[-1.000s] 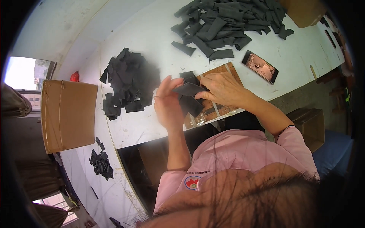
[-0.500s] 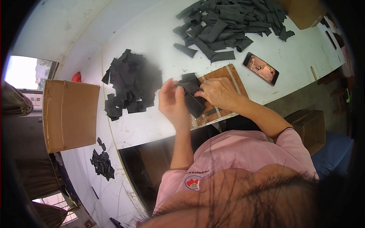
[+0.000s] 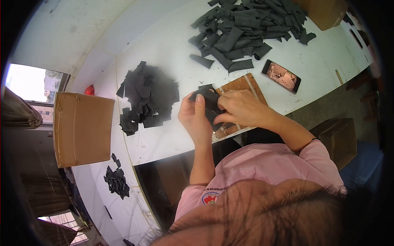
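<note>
A dark grey fabric piece (image 3: 210, 100) is held between my two hands, above the near edge of the white table. My left hand (image 3: 193, 112) grips its left side, thumb on top and fingers behind. On the opposite side, my right hand (image 3: 238, 107) pinches the piece's right edge with bent fingers. Beneath the hands lies a brown wooden board (image 3: 256, 91) with pale strips across it. More dark fabric (image 3: 206, 86) shows just beyond the held piece, mostly covered by it.
Flat dark pieces form a pile (image 3: 143, 96) to the left. A larger heap of grey fabric tubes (image 3: 242, 33) covers the far side. A phone (image 3: 281, 76) lies right of the board. Cardboard boxes stand at the left (image 3: 84, 129) and far right (image 3: 327, 14).
My left hand, loosely raised beside the fabric before, has closed on it with the thumb on top. The held piece now sits higher and faces upward; my right hand still pinches its edge.
</note>
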A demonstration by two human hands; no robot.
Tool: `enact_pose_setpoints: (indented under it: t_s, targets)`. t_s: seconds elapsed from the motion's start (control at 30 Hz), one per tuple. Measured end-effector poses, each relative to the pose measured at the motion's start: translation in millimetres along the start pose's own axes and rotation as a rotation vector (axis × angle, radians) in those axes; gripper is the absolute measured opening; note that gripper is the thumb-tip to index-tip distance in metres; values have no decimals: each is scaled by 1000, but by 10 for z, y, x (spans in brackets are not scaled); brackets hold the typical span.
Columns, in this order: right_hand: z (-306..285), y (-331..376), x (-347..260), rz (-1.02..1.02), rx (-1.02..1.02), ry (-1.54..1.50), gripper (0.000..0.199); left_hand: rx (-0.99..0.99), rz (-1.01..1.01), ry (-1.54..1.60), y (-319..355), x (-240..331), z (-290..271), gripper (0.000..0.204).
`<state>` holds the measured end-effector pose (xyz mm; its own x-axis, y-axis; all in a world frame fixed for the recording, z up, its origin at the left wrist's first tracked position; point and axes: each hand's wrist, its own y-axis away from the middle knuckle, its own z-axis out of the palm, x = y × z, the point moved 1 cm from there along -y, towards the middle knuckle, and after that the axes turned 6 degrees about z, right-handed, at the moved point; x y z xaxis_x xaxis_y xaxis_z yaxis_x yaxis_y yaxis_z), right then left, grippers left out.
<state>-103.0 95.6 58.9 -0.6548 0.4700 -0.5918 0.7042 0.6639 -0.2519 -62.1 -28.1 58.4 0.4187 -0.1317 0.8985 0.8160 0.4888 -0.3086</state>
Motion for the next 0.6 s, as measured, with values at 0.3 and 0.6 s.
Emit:
enact_pose_setpoints:
  t_s: [0.3, 0.6]
  targets:
    - [-203, -142, -47, 35, 282, -619, 11, -106, -68, 65, 6, -1, -79, 15]
    - [-184, -261, -187, -67, 278, -505, 10, -66, 150, 7, -44, 150, -34, 10]
